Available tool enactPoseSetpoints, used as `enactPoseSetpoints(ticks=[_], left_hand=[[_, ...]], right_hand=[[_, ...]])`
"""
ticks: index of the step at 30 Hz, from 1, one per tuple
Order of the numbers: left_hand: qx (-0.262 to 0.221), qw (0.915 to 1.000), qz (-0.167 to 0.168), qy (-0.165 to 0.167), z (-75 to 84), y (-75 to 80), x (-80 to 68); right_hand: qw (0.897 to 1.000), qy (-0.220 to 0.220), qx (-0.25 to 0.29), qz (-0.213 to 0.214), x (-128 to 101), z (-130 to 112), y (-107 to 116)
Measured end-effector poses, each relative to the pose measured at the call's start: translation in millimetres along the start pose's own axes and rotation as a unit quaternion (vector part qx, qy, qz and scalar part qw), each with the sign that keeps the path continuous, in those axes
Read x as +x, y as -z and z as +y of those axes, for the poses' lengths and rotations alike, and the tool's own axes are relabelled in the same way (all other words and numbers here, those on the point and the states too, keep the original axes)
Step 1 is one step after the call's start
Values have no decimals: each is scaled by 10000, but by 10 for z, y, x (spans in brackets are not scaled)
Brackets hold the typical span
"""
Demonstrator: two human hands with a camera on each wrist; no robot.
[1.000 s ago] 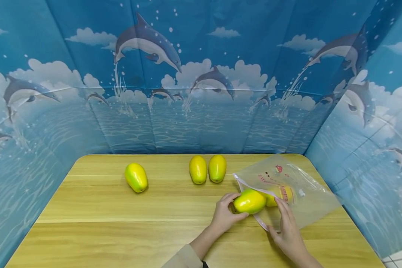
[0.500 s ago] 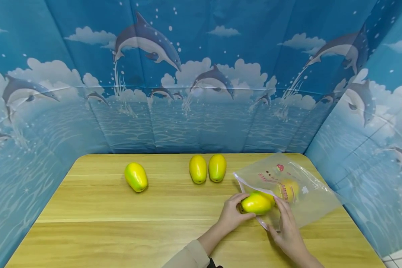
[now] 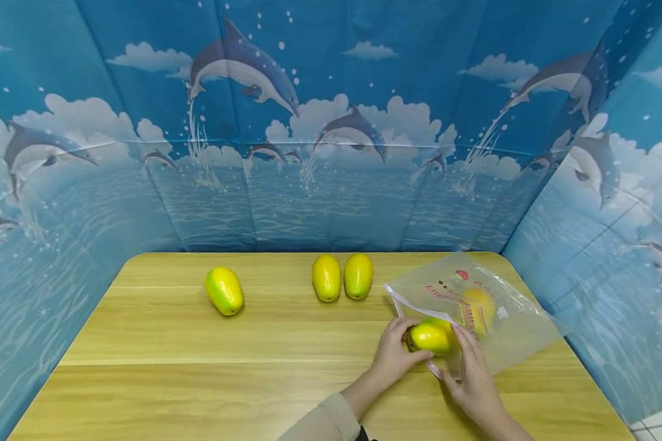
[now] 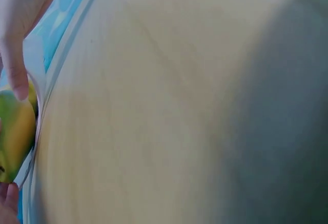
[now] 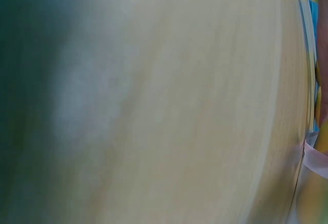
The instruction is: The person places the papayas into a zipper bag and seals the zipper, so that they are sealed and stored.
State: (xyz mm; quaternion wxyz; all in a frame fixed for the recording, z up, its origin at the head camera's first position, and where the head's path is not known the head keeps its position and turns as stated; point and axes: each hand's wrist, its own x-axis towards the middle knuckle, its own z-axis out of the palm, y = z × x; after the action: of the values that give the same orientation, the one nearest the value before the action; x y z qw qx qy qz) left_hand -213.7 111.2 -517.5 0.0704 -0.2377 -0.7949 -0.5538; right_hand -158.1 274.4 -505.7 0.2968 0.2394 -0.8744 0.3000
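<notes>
My left hand [image 3: 394, 352] grips a yellow-green mango [image 3: 431, 338] between thumb and fingers. The mango's far end lies inside the mouth of a clear plastic zip bag [image 3: 521, 331] with pink print and a pinkish rim. Another mango [image 3: 479, 309] shows through the film, deeper in the bag. My right hand [image 3: 477, 386] holds the bag's mouth apart, fingers on the upper lip and thumb by the lower one. In the left wrist view the held mango [image 4: 15, 131] is at the left edge, below the right thumb. The right wrist view catches the rim [image 5: 315, 160] at its right side.
Two mangoes, one on the left [image 3: 326, 278] and one on the right [image 3: 358, 277], stand side by side at the back middle. A third mango [image 3: 224, 291] lies farther left on the wooden table [image 3: 198, 367]. A dolphin-print curtain [image 3: 331, 196] encloses the back and sides.
My left hand has moved right, pushing its mango farther into the bag's mouth. The mango inside has shifted deeper, up and to the right. My right hand has stayed nearly still.
</notes>
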Motion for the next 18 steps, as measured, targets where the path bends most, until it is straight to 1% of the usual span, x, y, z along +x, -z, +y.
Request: enactPoseSetpoints(ticks=[5, 8, 11, 16, 18], left_hand=[[-162, 9995, 265, 114, 14, -72, 14], [-394, 9986, 324, 101, 19, -96, 15], [-681, 9973, 274, 54, 10, -108, 15], [-1204, 9926, 149, -15, -8, -103, 11], [-1336, 9910, 97, 5, 58, -57, 6]], right_hand=[[10000, 50, 71, -31, 19, -10, 16], [9999, 124, 59, 8, 24, -12, 18], [10000, 42, 3, 8, 21, -17, 12], [10000, -61, -12, -25, 11, -12, 13], [10000, -46, -34, -27, 6, -7, 13]])
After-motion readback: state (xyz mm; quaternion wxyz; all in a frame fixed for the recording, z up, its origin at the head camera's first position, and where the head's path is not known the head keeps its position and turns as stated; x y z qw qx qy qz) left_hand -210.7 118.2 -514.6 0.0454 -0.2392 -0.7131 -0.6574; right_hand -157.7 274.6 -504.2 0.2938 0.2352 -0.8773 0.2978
